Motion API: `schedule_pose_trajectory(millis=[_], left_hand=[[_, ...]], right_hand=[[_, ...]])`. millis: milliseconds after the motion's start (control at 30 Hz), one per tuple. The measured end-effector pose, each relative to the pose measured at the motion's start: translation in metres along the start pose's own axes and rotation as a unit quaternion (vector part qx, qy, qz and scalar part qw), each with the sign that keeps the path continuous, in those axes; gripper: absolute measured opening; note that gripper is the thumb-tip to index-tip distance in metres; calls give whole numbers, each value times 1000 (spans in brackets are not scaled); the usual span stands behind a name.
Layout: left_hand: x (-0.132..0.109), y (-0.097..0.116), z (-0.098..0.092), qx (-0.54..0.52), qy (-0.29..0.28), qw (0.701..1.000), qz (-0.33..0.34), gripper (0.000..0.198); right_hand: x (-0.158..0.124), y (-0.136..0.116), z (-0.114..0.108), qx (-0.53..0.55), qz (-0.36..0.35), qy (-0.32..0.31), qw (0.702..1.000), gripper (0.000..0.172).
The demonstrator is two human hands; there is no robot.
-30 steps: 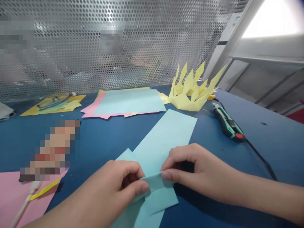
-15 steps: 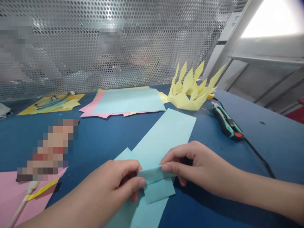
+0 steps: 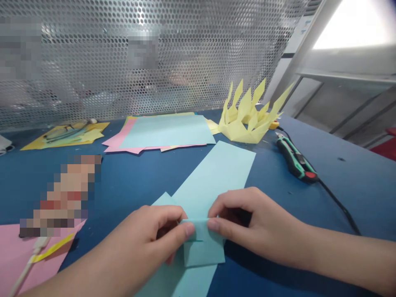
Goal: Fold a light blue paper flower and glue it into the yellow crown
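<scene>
The left hand [image 3: 148, 241] and right hand [image 3: 252, 222] have drawn together, thumbs pinching the fold of the blue paper strip [image 3: 216, 173] (its flap now flatter and squarer), at the near middle of the table [image 3: 139, 181].

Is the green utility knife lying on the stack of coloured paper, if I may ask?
No, the green utility knife lies on the blue table, well right of the stack of coloured paper.

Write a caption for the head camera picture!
Left hand and right hand pinch a fold in a long light-blue paper strip on a blue table, near a spiky yellow paper crown.
</scene>
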State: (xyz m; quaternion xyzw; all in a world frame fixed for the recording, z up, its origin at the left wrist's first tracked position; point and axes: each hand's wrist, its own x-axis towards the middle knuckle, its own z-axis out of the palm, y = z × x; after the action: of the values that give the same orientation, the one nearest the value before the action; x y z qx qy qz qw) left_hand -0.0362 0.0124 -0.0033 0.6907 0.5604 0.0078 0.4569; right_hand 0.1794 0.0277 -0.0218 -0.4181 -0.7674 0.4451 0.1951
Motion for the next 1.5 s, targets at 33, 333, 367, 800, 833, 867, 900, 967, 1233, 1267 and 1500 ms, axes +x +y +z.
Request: schedule_pose_trajectory(millis=[33,333,367,800,833,867,900,967,1233,1267,1500], left_hand=[[0,1,0,-6,0,1000,4,42],[-2,9,3,-28,-22,999,-21,40],[-2,9,3,-30,-25,999,-19,40],[-3,7,3,23,-20,999,28,34],[-3,7,4,28,-17,999,38,34],[-3,7,4,31,-17,998,50,34],[-3,6,5,29,-19,998,59,35],[-4,6,7,23,-24,997,71,38],[-7,3,11,-3,91,992,91,31],[-6,3,12,0,101,991,85,32],[-4,2,11,-100,108,987,57,26]], right_hand=[[0,0,0,-8,-11,2,1000,22],[0,-2,3,3,-48,-18,999,15],[-1,-3,4,2,-50,-17,999,14],[-4,-4,10,29,-64,-32,997,13],[-5,-5,10,32,-70,-37,996,13],[-6,-4,10,32,-78,-40,996,14],[-7,-4,10,27,-85,-37,995,13],[-8,-4,9,11,-111,-9,994,6],[-10,1,2,-123,-281,61,950,31],[-10,1,1,-133,-282,66,948,32],[-7,0,-1,-227,-321,103,914,12]])
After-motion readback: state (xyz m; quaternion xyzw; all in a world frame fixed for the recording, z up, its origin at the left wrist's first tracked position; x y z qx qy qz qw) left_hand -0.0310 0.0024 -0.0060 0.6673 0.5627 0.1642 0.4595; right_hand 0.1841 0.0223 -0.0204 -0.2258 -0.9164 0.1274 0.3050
